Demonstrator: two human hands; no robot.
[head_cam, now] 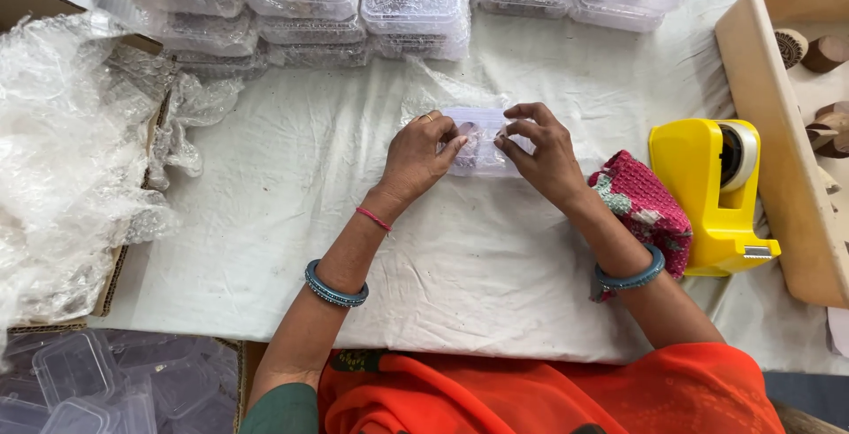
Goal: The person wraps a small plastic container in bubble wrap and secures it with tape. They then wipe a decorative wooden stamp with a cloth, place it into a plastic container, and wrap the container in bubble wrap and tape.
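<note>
Clear glossy plastic box [478, 140] between the left hand [416, 158] and right hand [541, 153], matt creased white cloth [354, 195], shiny yellow plastic tape dispenser [712, 195], crinkled glossy bubble wrap [62, 160], knitted red pouch [644, 208], matt wooden blocks [822, 53]

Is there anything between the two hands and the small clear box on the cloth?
Nothing visible does. The left hand and the right hand both already touch the small clear box directly.

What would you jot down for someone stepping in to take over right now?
Left hand and right hand: both pinch the small clear plastic box at the middle of the white cloth.
Filled boxes are stacked at the far edge; empty boxes sit near left; bubble wrap on the left; yellow tape dispenser at right.
Done: many boxes stacked. Left: this box is not yet set with the stack.
</note>
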